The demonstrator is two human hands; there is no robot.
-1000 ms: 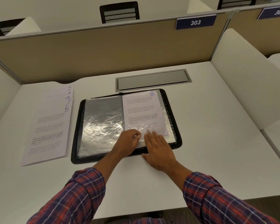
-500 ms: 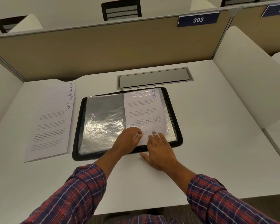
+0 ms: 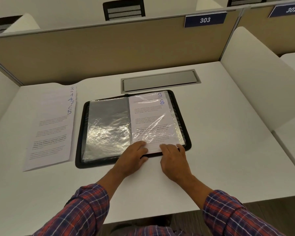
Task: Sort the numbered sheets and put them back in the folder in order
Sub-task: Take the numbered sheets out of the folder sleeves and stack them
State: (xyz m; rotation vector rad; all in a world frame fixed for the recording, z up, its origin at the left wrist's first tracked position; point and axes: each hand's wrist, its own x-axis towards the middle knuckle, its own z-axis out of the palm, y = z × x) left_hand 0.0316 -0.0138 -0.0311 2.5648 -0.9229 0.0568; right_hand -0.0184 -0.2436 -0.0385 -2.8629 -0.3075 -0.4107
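Now pinching lower edge of sheet marked 8 (image 3: 148,116) with left hand (image 3: 133,157), fingers curled; pressing same edge with right hand (image 3: 174,160), fingers straight. Lies mostly under clear sleeve, right page of open black folder (image 3: 82,133), mid-worktop (image 3: 228,133). Just above, sheet marked 9 (image 3: 159,94). Left of folder, fanned stack (image 3: 49,130), blue numbers 1, 4, 7, 6, 5 readable. On divider, plates "303" (image 3: 205,20), "302" (image 3: 291,9).

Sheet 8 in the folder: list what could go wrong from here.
1. Sheet 8 pokes out of the crinkled sleeve where the left hand pinches it; it may crease or snag.
2. Sheet 9 lies right behind and could slide along.
3. The fanned stack reads 4, 7, 6, 5: easy to misfile.
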